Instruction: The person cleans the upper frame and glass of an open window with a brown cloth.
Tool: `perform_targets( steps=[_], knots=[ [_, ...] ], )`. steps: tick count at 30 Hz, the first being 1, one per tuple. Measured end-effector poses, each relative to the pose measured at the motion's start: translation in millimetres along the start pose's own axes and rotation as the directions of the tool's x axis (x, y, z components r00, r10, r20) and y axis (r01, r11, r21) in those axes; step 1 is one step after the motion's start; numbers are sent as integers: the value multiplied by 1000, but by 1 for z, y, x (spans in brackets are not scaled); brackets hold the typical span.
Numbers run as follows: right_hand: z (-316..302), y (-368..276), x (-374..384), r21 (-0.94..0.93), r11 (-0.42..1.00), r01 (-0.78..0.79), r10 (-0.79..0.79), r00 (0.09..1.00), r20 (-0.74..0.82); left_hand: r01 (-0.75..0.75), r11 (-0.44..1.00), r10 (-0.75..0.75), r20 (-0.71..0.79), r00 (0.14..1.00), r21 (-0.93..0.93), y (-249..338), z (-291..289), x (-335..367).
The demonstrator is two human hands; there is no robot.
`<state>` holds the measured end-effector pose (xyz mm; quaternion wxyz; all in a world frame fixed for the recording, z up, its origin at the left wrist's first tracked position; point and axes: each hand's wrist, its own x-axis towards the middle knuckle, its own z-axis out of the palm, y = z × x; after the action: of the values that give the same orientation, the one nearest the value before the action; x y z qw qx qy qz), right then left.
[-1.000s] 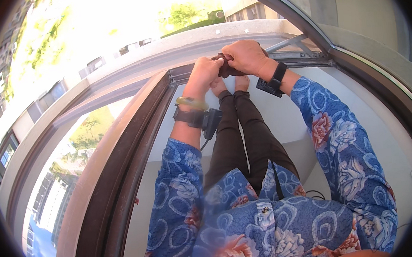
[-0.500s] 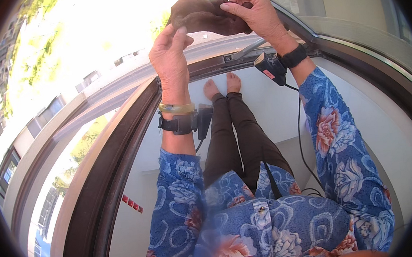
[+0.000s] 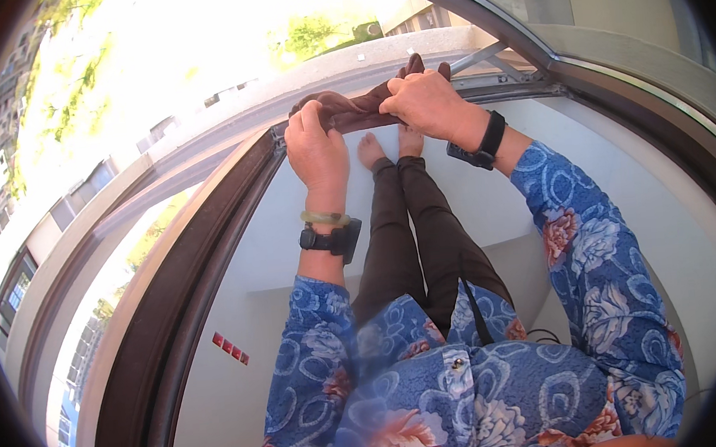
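Observation:
A dark brown cloth [image 3: 357,110] is stretched between my two hands, bunched and wrinkled, at the far window sill just beyond my feet. My left hand [image 3: 318,151] pinches its left end between thumb and fingers. On the other side, my right hand [image 3: 433,109] grips the cloth with fingers bent over it, and a dark bit sticks up past the knuckles. Part of the cloth is hidden behind both hands. I cannot tell whether it rests on the sill or hangs just above it.
A brown window frame [image 3: 184,319] runs along my left. An open glass pane [image 3: 635,30] swings out at the upper right, with a metal stay arm [image 3: 479,55] near its hinge. My bare feet [image 3: 372,149] are on a white surface. Buildings and bright trees lie outside.
Both hands have come down and nearer with the cloth, from up against the bright outside to the sill. The cloth has gone from a rounded bundle to a longer, twisted strip.

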<state>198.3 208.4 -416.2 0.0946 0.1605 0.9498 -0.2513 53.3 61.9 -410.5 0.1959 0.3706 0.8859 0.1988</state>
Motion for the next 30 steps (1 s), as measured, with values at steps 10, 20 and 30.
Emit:
perform_targets(
  steps=[10, 20, 30],
  knots=[
    [3, -18, 24, -11, 997, -70, 71, 972, 223, -220, 962, 173, 262, 949, 163, 16, 0, -2],
    [-4, -24, 37, 637, 711, -299, 248, 953, 172, 109, 891, -103, 38, 994, -441, -14, 28, 8],
    [-61, 14, 59, 980, 63, -186, 289, 944, 161, 214, 263, -77, 200, 977, -941, 56, -36, 85]
  ],
)
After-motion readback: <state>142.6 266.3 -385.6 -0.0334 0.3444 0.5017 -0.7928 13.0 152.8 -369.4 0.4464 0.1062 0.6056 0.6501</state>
